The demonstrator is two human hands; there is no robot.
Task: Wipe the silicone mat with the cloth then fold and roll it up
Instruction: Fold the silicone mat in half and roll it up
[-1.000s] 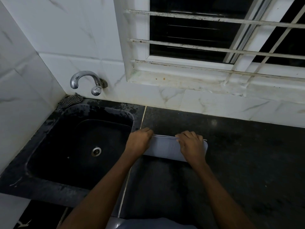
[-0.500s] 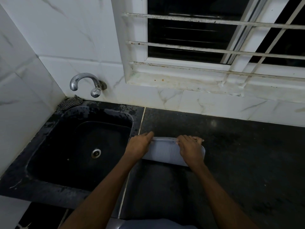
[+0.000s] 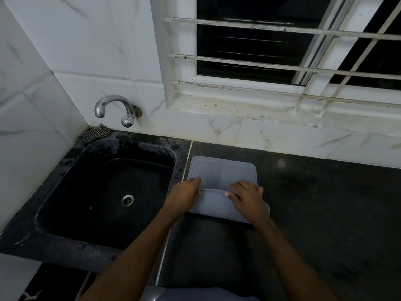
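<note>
The grey mat [image 3: 221, 172] lies on the dark counter [image 3: 325, 203], just right of the sink [image 3: 71, 177]. Its near half is folded over, hiding what lies beneath. The left hand [image 3: 184, 196] pinches the flap's edge; the right hand [image 3: 247, 198] pinches it too (covering that corner). A checked cloth [image 3: 94, 134] sits bunched behind the sink, dim.

Single head-worn wide-angle view, facing forward and down, seemingly close above the dim counter [image 3: 314, 213] and sink [image 3: 91, 213].
</note>
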